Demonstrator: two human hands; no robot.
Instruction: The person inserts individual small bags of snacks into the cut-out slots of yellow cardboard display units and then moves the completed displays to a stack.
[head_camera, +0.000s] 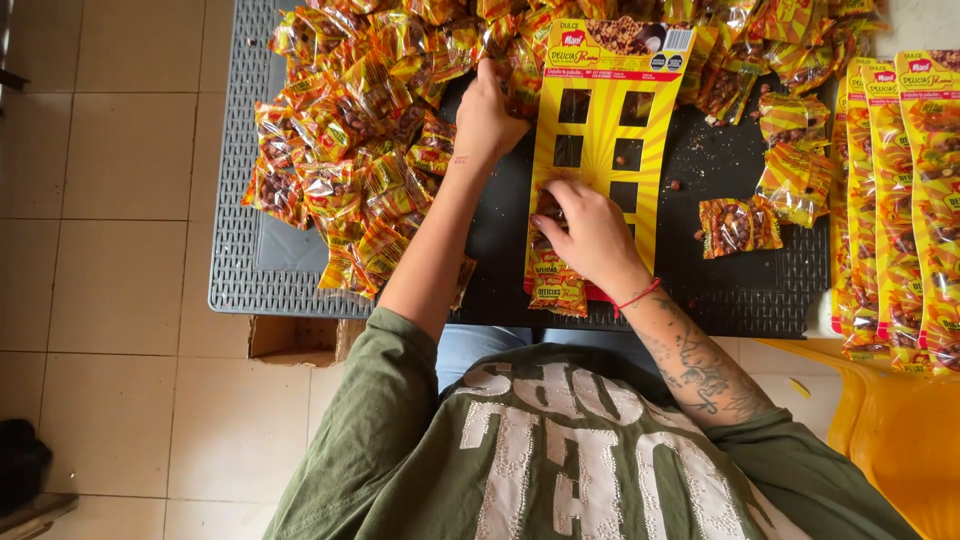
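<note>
Nearest the camera is the person's green printed shirt (560, 450), and past it both bare arms stretch onto a dark grey table (240, 250). The right hand (590, 235) presses down on a small orange snack packet (548, 215) lying on the lower left of a yellow display card (610, 130), its fingers bent over the packet, so the exact grip is hidden. A second packet (560, 292) already sits on the card just below that hand. The left hand (488, 120) reaches up and to the left of the card, fingertips closed into the big heap of loose packets (350, 130), apparently pinching one, though which one cannot be told.

By the look of it, the step in hand is fixing a packet to the card while fetching the following one; the next move calls for lining a packet up with one of the open dark windows. Five empty windows show above the right hand. Counted: one card in work, two packets on it, one stray packet (738, 225) to the right of the right hand, further filled cards (900, 200) stacked far right, and too many loose packets to count.
</note>
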